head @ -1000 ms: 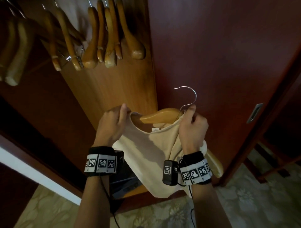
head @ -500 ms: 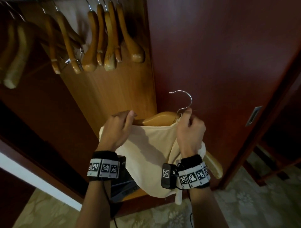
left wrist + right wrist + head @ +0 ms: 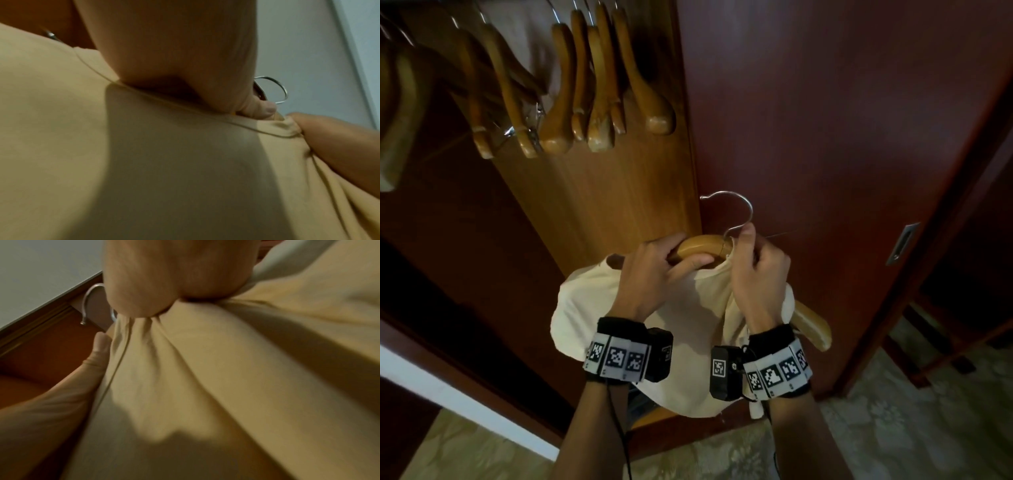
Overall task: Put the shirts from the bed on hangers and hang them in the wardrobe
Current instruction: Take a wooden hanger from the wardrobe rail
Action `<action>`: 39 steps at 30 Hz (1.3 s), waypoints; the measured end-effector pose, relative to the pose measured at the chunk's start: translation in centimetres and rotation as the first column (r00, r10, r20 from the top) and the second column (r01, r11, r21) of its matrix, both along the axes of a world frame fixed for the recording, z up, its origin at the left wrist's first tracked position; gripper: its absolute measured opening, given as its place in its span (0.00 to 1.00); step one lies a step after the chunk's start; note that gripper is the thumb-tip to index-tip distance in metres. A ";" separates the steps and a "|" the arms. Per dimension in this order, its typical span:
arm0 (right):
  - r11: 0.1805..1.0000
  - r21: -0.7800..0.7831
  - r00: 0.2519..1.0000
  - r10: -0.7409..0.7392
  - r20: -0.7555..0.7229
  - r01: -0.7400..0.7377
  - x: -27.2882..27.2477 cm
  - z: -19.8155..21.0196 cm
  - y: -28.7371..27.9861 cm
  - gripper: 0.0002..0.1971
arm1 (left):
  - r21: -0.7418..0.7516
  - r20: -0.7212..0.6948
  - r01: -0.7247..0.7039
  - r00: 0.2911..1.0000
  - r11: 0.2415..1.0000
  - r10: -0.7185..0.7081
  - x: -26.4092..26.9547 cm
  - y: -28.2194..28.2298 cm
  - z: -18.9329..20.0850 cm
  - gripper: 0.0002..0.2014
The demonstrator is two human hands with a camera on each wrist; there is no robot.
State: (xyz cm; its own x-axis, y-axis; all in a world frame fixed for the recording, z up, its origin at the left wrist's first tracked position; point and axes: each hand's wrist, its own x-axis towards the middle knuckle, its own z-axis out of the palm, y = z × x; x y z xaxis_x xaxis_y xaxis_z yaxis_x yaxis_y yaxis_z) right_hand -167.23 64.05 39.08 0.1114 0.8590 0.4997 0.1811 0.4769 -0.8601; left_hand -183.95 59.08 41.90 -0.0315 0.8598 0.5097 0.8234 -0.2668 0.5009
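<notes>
A cream shirt (image 3: 688, 329) hangs partly over a wooden hanger (image 3: 702, 244) with a metal hook (image 3: 739, 209), held in front of the wardrobe's dark door (image 3: 842, 137). My left hand (image 3: 664, 263) grips the hanger's left arm, thumb under it at the shirt's collar. My right hand (image 3: 753, 260) pinches bunched collar cloth right beside the hook's base. The hanger's right end (image 3: 815, 329) sticks out bare below my right wrist. In the wrist views the cream shirt (image 3: 144, 162) (image 3: 226, 386) fills most of the picture, with the hook (image 3: 275, 89) (image 3: 88, 305) beyond it.
Several bare wooden hangers (image 3: 592, 89) hang from the rail at the top left inside the open wardrobe. Its lighter wooden side panel (image 3: 602, 205) stands just behind my hands. A recessed metal door handle (image 3: 902, 243) is at the right. Patterned floor (image 3: 893, 428) lies below.
My left hand has moved right from the shirt's left shoulder onto the hanger's arm near the collar. The shirt's left side now covers that end of the hanger. The hanger has tilted slightly left.
</notes>
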 end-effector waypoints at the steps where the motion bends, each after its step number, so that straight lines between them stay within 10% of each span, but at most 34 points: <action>1: 0.999 0.035 1.000 0.015 0.015 -0.016 0.2 -0.2 0.2 0.26 | 0.015 0.041 0.004 0.999 1.000 -0.005 -0.1 0.0 -0.1 0.25; 10: 0.969 0.154 0.949 -0.225 0.221 0.194 5.1 -3.3 3.4 0.26 | 0.098 0.255 -0.142 0.960 0.985 0.113 -3.3 -0.6 1.6 0.14; 25: 0.972 -0.218 0.965 -0.140 -0.222 0.091 5.8 -6.0 3.1 0.35 | 0.106 0.168 -0.297 0.946 0.949 0.277 -5.5 -1.7 1.6 0.26; 33: 0.884 -0.463 0.992 -0.107 -0.065 0.065 6.4 -6.8 3.4 0.47 | 0.102 0.200 -0.307 0.938 0.946 0.283 -5.3 -2.1 1.5 0.25; 39: 0.990 -0.028 0.981 -0.134 0.141 0.139 5.7 -4.1 3.8 0.28 | 0.070 0.093 -0.341 0.938 0.937 0.334 -5.2 -2.2 1.0 0.19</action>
